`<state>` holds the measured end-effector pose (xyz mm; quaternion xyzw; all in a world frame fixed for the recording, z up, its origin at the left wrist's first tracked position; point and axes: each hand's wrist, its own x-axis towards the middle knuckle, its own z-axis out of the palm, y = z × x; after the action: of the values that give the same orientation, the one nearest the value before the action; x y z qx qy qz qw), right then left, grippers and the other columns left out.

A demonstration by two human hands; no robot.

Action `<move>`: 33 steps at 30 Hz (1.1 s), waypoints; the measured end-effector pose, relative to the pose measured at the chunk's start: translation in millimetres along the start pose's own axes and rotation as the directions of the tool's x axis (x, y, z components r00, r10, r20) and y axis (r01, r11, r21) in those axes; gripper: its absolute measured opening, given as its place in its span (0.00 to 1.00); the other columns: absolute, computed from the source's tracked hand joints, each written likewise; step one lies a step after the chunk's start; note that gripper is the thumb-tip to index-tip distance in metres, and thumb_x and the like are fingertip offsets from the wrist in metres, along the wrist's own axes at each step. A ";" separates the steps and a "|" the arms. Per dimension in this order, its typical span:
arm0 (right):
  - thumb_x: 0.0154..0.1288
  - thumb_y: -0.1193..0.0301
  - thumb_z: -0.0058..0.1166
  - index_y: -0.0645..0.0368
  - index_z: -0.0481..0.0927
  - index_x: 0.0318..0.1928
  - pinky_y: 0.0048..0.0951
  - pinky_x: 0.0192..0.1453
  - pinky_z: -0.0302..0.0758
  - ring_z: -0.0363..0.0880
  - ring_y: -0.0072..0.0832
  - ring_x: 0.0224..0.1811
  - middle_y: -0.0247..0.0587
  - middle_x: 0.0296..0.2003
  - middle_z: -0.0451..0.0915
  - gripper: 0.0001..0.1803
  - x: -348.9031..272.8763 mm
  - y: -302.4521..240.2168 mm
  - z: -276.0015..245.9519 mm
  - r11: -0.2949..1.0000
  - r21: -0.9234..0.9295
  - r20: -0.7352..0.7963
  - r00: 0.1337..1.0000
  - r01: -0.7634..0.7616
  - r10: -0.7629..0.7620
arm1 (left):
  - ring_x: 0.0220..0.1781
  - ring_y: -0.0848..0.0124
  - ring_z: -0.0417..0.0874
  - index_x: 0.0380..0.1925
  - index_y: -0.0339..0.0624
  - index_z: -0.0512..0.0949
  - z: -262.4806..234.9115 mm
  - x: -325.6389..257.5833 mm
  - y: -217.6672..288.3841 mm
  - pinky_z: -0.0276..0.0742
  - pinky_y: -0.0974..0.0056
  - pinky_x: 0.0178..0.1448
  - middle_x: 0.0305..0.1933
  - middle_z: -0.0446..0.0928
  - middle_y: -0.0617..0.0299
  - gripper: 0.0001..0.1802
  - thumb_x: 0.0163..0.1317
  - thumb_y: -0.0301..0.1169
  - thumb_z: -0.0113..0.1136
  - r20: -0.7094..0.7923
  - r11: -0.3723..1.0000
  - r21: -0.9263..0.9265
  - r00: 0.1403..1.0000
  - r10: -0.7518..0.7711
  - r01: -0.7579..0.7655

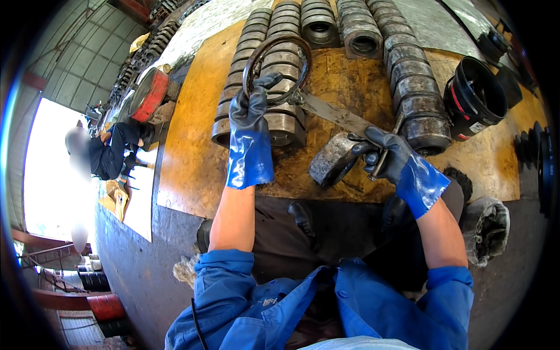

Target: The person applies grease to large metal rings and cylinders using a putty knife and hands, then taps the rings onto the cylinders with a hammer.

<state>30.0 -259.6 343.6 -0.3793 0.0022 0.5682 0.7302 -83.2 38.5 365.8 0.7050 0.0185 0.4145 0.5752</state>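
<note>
My left hand (249,111), in a blue and dark grey glove, is closed on the lower left side of a dark, shiny ring (308,55). The ring is held up over the rows of metal collars. My right hand (388,154), gloved the same way, grips a long flat metal spatula (338,114). Dark grease clings to the spatula's tip, which meets the ring's lower edge. A thin metal rod (380,162) also crosses my right fingers. Just left of that hand, a loose thick metal collar (326,157) rests tilted on the stained board.
Rows of stacked metal collars (414,81) lie across the yellow-brown board (189,157). A black bucket (478,96) stands at the right, above a rough, pale hollow cylinder (485,227). Another person (108,149) sits at the far left near a red-rimmed round part (150,96).
</note>
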 end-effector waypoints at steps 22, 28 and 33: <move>0.69 0.56 0.50 0.64 0.76 0.50 0.27 0.22 0.71 0.73 0.21 0.18 0.40 0.30 0.83 0.23 7.2 0.4 -2.3 0.986 -0.135 -0.008 0.995 0.095 -0.097 | 0.35 0.79 0.75 0.45 0.31 0.78 4.7 -1.8 -6.6 0.71 0.73 0.40 0.39 0.81 0.64 0.12 0.64 0.27 0.58 0.086 0.994 0.056 0.992 0.088 -0.093; 0.70 0.59 0.47 0.64 0.75 0.51 0.30 0.22 0.73 0.76 0.25 0.20 0.45 0.32 0.83 0.21 16.7 2.1 -9.6 0.991 -0.046 -0.015 0.992 0.123 -0.124 | 0.37 0.77 0.78 0.45 0.32 0.78 6.2 -5.7 -2.7 0.73 0.71 0.43 0.38 0.81 0.64 0.14 0.62 0.29 0.60 0.105 0.992 0.116 0.994 0.030 -0.042; 0.69 0.59 0.50 0.61 0.75 0.51 0.31 0.23 0.75 0.77 0.29 0.20 0.48 0.33 0.83 0.19 16.4 4.3 -12.7 0.972 0.018 -0.038 0.972 0.233 -0.232 | 0.36 0.76 0.78 0.45 0.34 0.78 15.4 -13.3 12.6 0.74 0.71 0.41 0.37 0.81 0.64 0.15 0.62 0.32 0.61 0.119 0.947 0.319 0.993 -0.014 -0.025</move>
<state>37.7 -252.7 325.0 -0.3788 -0.0229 0.4718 0.7958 -88.3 15.3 368.8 0.8125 0.0491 0.3645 0.4522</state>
